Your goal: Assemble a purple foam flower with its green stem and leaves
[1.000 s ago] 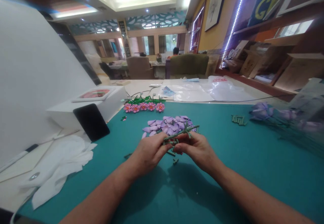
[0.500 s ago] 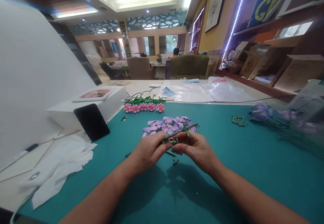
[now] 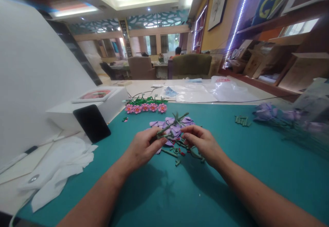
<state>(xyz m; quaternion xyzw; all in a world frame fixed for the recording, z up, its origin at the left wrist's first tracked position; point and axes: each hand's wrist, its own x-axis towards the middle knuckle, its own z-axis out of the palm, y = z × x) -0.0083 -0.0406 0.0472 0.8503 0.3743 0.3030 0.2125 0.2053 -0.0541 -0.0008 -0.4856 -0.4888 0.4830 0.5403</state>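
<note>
My left hand (image 3: 145, 145) pinches the lower end of a green toy stem (image 3: 168, 128), which slants up to the right and has leaf-like prongs near its top. My right hand (image 3: 203, 143) is just right of the stem, apart from it, thumb and index finger brought close; whether a small part is between them is too small to tell. Beneath and behind the hands lies a pile of purple petal pieces (image 3: 154, 124). Loose green and red parts (image 3: 177, 151) are scattered on the green mat (image 3: 164, 203) between the hands, with a short green piece (image 3: 178, 162) nearer me.
Pink flowers (image 3: 145, 108) lie at the mat's back edge. A black phone (image 3: 92, 123) leans on a white box (image 3: 113, 102) at left, near white tissue (image 3: 61, 172). At right are short green sticks (image 3: 242, 120) and purple flowers (image 3: 266, 112). A person (image 3: 178, 51) sits far back.
My hands have moved apart. The stem has shifted left with my left hand, and my right hand has let go of it. More of the loose parts below now shows.
</note>
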